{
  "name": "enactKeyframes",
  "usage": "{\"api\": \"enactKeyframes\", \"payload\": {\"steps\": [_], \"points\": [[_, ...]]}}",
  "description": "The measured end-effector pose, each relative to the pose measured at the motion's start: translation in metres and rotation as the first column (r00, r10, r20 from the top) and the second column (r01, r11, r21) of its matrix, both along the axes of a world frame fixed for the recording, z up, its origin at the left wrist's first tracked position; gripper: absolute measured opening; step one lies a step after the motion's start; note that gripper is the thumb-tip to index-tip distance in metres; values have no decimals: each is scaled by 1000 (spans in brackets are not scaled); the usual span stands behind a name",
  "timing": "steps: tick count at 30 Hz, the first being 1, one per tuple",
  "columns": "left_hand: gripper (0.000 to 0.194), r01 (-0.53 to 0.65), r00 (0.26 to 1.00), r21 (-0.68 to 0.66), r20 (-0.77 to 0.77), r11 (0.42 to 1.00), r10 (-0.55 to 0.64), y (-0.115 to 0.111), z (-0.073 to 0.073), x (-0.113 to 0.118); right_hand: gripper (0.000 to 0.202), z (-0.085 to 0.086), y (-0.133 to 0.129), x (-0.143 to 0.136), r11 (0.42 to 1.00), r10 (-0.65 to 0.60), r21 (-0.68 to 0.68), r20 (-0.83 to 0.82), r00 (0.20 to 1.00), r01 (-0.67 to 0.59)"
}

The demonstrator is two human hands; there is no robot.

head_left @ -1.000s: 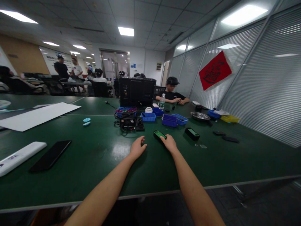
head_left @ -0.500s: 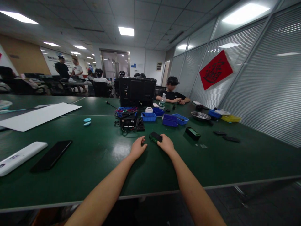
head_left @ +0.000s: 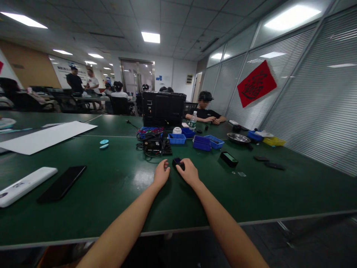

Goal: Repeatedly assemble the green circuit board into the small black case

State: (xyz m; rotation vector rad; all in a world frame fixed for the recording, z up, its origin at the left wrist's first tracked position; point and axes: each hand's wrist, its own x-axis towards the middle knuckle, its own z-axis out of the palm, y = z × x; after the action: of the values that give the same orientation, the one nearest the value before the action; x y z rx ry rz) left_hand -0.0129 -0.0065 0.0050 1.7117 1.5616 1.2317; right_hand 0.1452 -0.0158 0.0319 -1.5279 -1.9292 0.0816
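My right hand (head_left: 189, 172) grips a small black box (head_left: 175, 161) with thumb and fingers on its right end. The box rests on or just above the green table (head_left: 111, 197); its exact contact is hidden. Its upper face looks dark bluish. My left hand (head_left: 161, 174) is just left of the box, fingers curved, thumb apart, with nothing in it. A similar black box with a green inside (head_left: 229, 159) lies to the right. Near it are a small ring (head_left: 233, 172) and a clear flat piece (head_left: 241, 174).
Ahead stand blue bins (head_left: 177, 139), a white ball (head_left: 177, 130), a cabled black device (head_left: 152, 145) and a monitor (head_left: 164, 108). A metal bowl (head_left: 238, 138) is at right. A black slab (head_left: 63, 184) and white bar (head_left: 26, 186) lie left. A person (head_left: 206, 109) sits opposite.
My right hand has moved left with the black box and turned it, so its green side no longer shows. My left hand has shifted slightly left.
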Motion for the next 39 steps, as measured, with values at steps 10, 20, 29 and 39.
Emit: {"api": "enactKeyframes", "payload": {"steps": [10,20,29,39], "points": [[48,64,997,41,31,997,-65,-3,4,1,33,-18,17,8,782,76,-337,-783,617,-524],[62,47,976,36,-212,998,-38,-16,7,6,19,-24,31,22,823,36,-313,-804,594,-473],[62,34,961,58,-275,998,-17,-18,3,-9,7,-27,39,34,874,-37,-323,-790,612,-363],[59,-198,902,61,-380,978,206,-13,10,-87,8,-25,36,34,863,-22,-342,-762,647,-373]]}}
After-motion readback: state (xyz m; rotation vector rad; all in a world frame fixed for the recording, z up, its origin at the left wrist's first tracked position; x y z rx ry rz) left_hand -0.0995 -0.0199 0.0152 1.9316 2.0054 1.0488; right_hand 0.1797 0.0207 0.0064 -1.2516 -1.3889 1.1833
